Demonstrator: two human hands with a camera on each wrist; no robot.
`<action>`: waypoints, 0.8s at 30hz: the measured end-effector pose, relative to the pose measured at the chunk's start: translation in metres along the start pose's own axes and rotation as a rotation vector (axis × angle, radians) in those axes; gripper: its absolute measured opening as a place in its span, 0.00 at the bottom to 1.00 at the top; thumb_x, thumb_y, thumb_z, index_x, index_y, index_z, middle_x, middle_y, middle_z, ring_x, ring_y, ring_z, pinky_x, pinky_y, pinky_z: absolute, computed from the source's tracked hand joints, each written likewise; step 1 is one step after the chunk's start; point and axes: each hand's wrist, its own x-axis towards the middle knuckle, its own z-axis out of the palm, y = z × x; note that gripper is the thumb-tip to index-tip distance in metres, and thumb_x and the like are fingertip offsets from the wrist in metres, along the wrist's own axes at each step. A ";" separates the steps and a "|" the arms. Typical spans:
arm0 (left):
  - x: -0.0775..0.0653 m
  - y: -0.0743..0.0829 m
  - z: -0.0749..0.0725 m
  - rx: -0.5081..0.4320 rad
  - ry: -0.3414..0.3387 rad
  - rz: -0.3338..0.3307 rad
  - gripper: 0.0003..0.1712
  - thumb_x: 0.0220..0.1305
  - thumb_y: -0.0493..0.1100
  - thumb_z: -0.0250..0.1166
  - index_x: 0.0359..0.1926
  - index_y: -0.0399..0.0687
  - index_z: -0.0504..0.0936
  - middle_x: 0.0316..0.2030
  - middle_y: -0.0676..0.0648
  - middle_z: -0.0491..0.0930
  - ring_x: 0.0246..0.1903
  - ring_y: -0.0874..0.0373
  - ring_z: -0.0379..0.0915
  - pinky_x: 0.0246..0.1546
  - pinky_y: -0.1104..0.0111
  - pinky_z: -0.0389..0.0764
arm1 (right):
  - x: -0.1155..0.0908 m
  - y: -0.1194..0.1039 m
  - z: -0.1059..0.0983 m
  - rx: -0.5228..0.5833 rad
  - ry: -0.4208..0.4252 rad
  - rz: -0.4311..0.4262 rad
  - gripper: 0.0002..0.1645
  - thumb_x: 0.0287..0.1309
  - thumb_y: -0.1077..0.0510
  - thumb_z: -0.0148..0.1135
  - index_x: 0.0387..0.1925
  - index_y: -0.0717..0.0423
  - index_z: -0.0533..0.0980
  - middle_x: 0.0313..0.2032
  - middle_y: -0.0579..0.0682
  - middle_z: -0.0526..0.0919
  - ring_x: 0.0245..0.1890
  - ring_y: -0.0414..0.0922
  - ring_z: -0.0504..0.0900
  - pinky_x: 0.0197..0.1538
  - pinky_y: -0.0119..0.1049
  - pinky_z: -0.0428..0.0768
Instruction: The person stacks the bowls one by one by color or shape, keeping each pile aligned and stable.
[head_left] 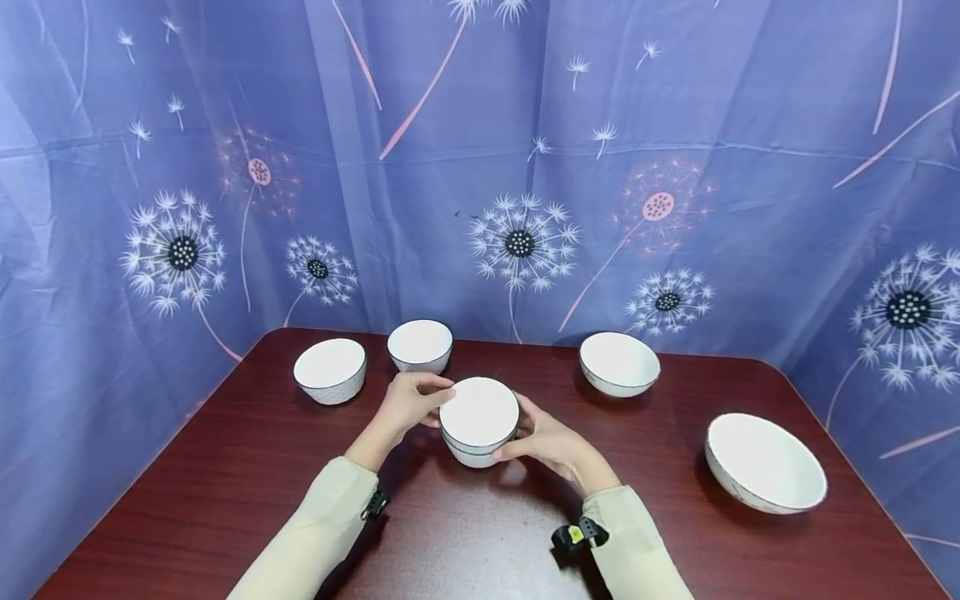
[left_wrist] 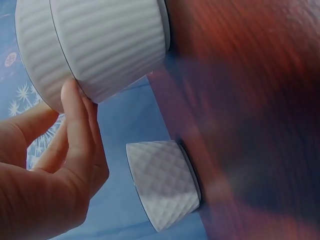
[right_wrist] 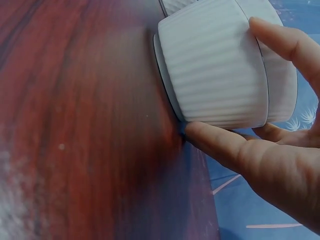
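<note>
Two white ribbed bowls with dark rims stand stacked on the table in the middle of the head view, one nested in the other. My left hand (head_left: pixel 408 406) is at the stack's left side, its thumb at the rim of the upper bowl (head_left: pixel 480 410). In the left wrist view its fingertips (left_wrist: pixel 71 90) touch near the seam between the bowls. On the right side, my right hand (head_left: pixel 553 443) holds the lower bowl (right_wrist: pixel 215 70). Its thumb is low by the base and another fingertip is near the seam. The far sides are hidden.
Behind my left hand stand a diamond-textured bowl (head_left: pixel 332 375) and another white bowl (head_left: pixel 422 346). To the right are a shallower bowl (head_left: pixel 619 365) and a large bowl (head_left: pixel 765 467) near the edge. A blue dandelion curtain (head_left: pixel 450 275) hangs behind the dark red table (head_left: pixel 187 483).
</note>
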 end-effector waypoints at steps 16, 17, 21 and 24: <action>0.001 -0.005 -0.014 -0.067 -0.054 -0.016 0.17 0.64 0.36 0.63 0.51 0.28 0.79 0.36 0.41 0.83 0.28 0.57 0.80 0.37 0.57 0.86 | -0.003 -0.005 0.002 -0.054 0.036 -0.006 0.63 0.44 0.65 0.74 0.75 0.51 0.45 0.66 0.64 0.61 0.62 0.57 0.64 0.60 0.45 0.71; 0.001 -0.005 -0.015 -0.070 -0.052 -0.018 0.17 0.64 0.36 0.63 0.51 0.29 0.79 0.37 0.40 0.83 0.29 0.57 0.80 0.38 0.56 0.86 | -0.003 -0.006 0.002 -0.055 0.039 -0.011 0.63 0.44 0.65 0.74 0.75 0.51 0.45 0.66 0.63 0.61 0.62 0.57 0.64 0.61 0.45 0.71; 0.002 -0.006 -0.019 -0.093 -0.025 -0.024 0.18 0.64 0.35 0.63 0.52 0.28 0.78 0.39 0.37 0.82 0.32 0.55 0.81 0.40 0.57 0.85 | -0.003 -0.007 0.003 -0.063 0.062 -0.031 0.64 0.43 0.64 0.75 0.75 0.50 0.44 0.67 0.62 0.60 0.63 0.57 0.65 0.61 0.46 0.70; 0.004 -0.008 -0.022 -0.113 0.004 -0.031 0.19 0.65 0.32 0.59 0.56 0.27 0.75 0.44 0.31 0.80 0.38 0.49 0.80 0.44 0.55 0.84 | -0.005 -0.009 0.004 -0.080 0.073 -0.055 0.65 0.43 0.63 0.75 0.75 0.49 0.45 0.68 0.61 0.59 0.64 0.57 0.64 0.63 0.47 0.69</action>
